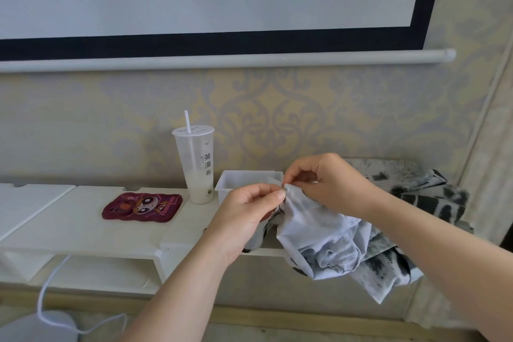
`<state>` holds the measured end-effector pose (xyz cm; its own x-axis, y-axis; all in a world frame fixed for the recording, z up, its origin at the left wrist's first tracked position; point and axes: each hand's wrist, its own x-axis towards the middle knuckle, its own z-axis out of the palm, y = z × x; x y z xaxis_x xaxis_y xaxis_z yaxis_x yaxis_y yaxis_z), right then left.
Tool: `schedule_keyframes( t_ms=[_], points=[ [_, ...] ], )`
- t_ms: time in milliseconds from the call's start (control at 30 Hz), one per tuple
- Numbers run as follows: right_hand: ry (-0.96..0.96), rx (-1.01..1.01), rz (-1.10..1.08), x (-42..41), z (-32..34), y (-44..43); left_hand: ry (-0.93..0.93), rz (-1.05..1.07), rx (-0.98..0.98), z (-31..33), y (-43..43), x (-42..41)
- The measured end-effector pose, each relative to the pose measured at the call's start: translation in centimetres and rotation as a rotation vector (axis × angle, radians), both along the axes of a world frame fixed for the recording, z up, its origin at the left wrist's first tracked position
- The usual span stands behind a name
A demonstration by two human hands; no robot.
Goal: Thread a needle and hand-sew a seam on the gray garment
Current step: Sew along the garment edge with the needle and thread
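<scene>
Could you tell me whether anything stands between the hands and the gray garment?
Nothing visible does. The left hand and right hand both pinch the garment at its upper edge, in front of the box; the cup stands clear to the left.

Both hands point(283, 191) pinch gray garment point(319, 233); needle possibly there.

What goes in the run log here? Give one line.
left hand: pinches gray garment edge | right hand: pinches same edge | needle: cannot tell
</scene>
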<state>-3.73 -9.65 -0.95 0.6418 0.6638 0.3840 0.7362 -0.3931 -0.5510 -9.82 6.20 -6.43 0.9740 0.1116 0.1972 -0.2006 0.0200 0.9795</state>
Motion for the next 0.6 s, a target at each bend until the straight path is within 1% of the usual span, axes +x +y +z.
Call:
schedule_keyframes(
  t_ms=[133,167,300,433,467,500,533,600],
  points=[
    [0.018,0.137,0.001,0.3,0.5,-0.5,-0.002,0.075,-0.027,0.0,0.1,0.3],
    [0.005,0.143,0.021,0.3,0.6,-0.7,0.000,0.102,-0.029,0.0,0.2,0.4],
    [-0.173,0.046,0.061,-0.2,-0.2,-0.1,0.017,0.140,-0.013,-0.2,0.2,0.9],
    [-0.348,0.076,0.057,0.1,-0.7,0.7,0.033,0.167,-0.011,-0.2,-0.1,1.3],
    [-0.364,0.096,0.061,0.1,-0.8,0.9,0.032,0.189,0.000,-0.2,-0.1,1.5],
    [-0.340,0.123,0.058,-0.2,-0.9,1.0,0.031,0.211,0.025,-0.3,-0.1,1.7],
    [-0.274,0.154,0.055,-0.6,-0.9,1.1,0.031,0.235,0.055,-0.3,-0.1,1.9],
    [-0.047,0.266,0.081,-1.6,-0.4,1.2,0.035,0.290,0.102,-0.4,0.0,2.4]
  ],
)
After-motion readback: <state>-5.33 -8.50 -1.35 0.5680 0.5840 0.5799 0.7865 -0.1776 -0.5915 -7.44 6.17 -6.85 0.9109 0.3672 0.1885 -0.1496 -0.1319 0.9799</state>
